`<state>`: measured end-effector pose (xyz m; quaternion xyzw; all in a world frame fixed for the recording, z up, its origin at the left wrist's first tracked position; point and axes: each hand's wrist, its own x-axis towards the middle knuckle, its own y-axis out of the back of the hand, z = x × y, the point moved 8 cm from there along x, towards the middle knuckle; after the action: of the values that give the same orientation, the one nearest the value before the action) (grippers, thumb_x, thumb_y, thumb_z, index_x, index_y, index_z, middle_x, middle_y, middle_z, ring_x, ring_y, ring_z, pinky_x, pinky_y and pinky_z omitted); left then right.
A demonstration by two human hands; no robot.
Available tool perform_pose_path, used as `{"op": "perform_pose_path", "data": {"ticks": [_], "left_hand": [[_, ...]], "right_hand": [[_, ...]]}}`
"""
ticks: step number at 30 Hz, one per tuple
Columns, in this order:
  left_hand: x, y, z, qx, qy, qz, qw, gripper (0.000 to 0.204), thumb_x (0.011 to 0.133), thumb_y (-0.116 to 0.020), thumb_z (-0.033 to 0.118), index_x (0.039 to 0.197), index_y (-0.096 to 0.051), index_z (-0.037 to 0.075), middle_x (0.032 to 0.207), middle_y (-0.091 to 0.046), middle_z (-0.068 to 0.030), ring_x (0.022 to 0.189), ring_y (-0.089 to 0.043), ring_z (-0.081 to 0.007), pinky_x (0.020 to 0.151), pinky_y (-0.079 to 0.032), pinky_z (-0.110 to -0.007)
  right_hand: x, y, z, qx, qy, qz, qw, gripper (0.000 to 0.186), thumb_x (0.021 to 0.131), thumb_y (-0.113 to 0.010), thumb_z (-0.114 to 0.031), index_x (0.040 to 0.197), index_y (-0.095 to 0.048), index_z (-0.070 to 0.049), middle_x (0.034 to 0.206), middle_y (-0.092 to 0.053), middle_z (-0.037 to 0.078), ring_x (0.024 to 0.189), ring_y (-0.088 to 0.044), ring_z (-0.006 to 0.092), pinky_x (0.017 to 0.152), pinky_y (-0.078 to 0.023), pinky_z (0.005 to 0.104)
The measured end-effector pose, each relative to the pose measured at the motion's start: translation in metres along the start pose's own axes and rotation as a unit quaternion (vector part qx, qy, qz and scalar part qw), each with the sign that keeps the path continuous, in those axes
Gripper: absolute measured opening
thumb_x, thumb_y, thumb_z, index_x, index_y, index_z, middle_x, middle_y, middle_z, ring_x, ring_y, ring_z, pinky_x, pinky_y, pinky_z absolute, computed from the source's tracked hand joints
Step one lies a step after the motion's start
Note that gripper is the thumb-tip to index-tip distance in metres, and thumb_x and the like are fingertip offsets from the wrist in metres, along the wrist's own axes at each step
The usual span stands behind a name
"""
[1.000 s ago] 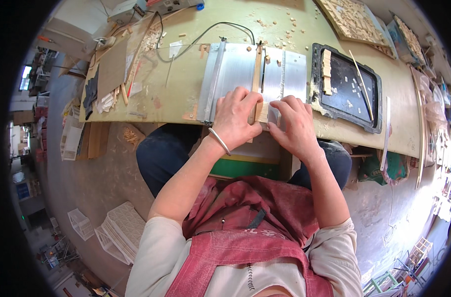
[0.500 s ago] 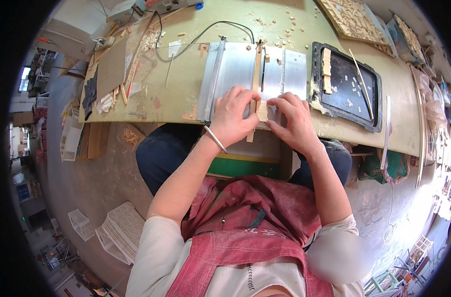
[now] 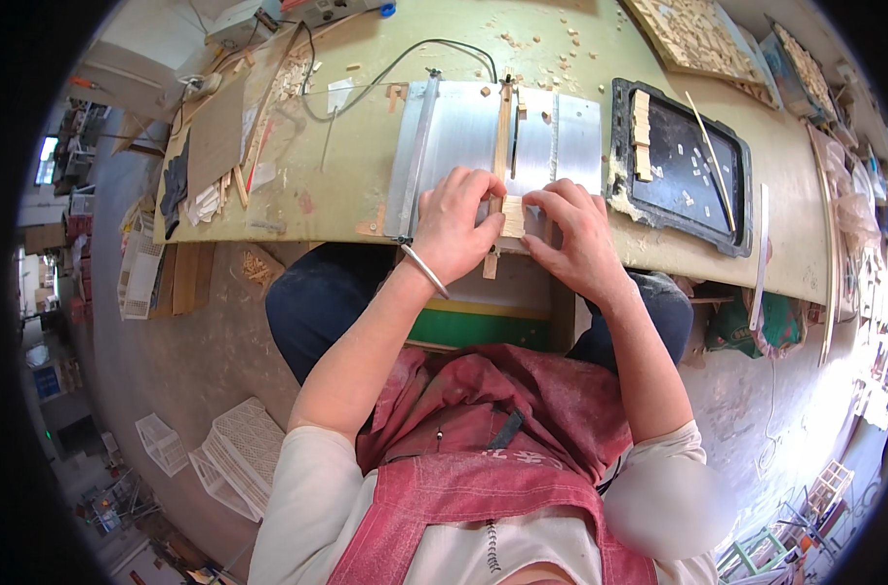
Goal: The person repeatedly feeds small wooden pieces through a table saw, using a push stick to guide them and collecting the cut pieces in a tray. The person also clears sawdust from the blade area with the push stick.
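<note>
A small pale wooden block (image 3: 512, 217) lies at the near edge of a silver metal plate (image 3: 463, 136), held between my two hands. My left hand (image 3: 456, 226) is closed on its left side, thumb and fingertips also beside a long narrow wooden strip (image 3: 501, 136). That strip runs front to back across the plate, its near end jutting past the edge. From the right, the bent fingers and thumb of my right hand (image 3: 577, 234) pinch the block's edge. A dark slot (image 3: 517, 146) and a few wooden bits lie beyond the block. My fingers partly hide the block's sides.
To the right sits a black tray (image 3: 619, 127) with a row of wooden pieces (image 3: 642, 136) and a thin stick. A board of many wooden pieces (image 3: 697, 39) stands at far right. Wood scraps and a cable (image 3: 395, 63) lie on the green table (image 3: 356, 195).
Both hands and the block stay almost in the same place. The whole view has shifted very slightly.
</note>
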<state>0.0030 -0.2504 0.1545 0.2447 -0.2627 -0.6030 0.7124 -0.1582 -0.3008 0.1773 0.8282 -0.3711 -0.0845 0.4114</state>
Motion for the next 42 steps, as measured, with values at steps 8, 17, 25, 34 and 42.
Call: {"op": "perform_pose_path", "data": {"ticks": [8, 17, 25, 34, 42], "left_hand": [[0.003, 0.003, 0.004, 0.030, -0.030, 0.017, 0.999, 0.032, 0.083, -0.077, 0.009, 0.112, -0.065, 0.010, 0.103, -0.062, -0.0067, 0.093, -0.066, -0.0236, 0.084, -0.054, -0.038], [0.019, 0.011, 0.005, 0.010, -0.046, -0.054, 0.997, 0.043, 0.076, -0.081, 0.016, 0.116, -0.064, 0.012, 0.111, -0.063, -0.0053, 0.103, -0.067, -0.0250, 0.091, -0.052, -0.041], [0.034, 0.009, -0.005, -0.020, -0.061, -0.040, 0.997, 0.044, 0.075, -0.081, 0.010, 0.116, -0.066, 0.008, 0.098, -0.061, -0.0055, 0.075, -0.057, -0.0177, 0.072, -0.054, -0.032], [0.045, 0.012, -0.001, -0.027, -0.041, -0.043, 0.998, 0.037, 0.073, -0.079, 0.015, 0.108, -0.066, 0.008, 0.102, -0.066, -0.0097, 0.095, -0.070, -0.0285, 0.084, -0.057, -0.041], [0.056, 0.012, -0.004, -0.029, -0.028, -0.050, 0.998, 0.039, 0.071, -0.079, 0.016, 0.108, -0.066, 0.008, 0.103, -0.066, -0.0092, 0.097, -0.069, -0.0279, 0.086, -0.056, -0.041]], "right_hand": [[0.002, 0.001, 0.000, 0.000, 0.007, 0.007, 1.000, 0.043, 0.079, -0.079, -0.015, 0.120, -0.069, -0.008, 0.114, -0.063, 0.009, 0.115, -0.060, 0.0292, 0.103, -0.041, 0.0414], [0.018, 0.003, 0.011, 0.006, 0.014, 0.021, 1.000, 0.039, 0.081, -0.075, -0.017, 0.118, -0.073, -0.006, 0.116, -0.066, 0.011, 0.115, -0.061, 0.0310, 0.100, -0.043, 0.0426], [0.029, 0.002, 0.019, -0.004, 0.015, 0.028, 0.999, 0.040, 0.081, -0.080, -0.014, 0.119, -0.073, -0.005, 0.113, -0.067, 0.009, 0.107, -0.065, 0.0254, 0.100, -0.042, 0.0383], [0.035, 0.003, 0.022, 0.006, 0.002, 0.022, 1.000, 0.039, 0.081, -0.076, -0.017, 0.118, -0.075, -0.007, 0.113, -0.067, 0.010, 0.112, -0.064, 0.0289, 0.098, -0.043, 0.0402], [0.044, 0.006, 0.026, 0.003, -0.004, 0.022, 1.000, 0.037, 0.082, -0.076, -0.017, 0.118, -0.074, -0.006, 0.112, -0.067, 0.009, 0.110, -0.063, 0.0262, 0.099, -0.042, 0.0386]]}}
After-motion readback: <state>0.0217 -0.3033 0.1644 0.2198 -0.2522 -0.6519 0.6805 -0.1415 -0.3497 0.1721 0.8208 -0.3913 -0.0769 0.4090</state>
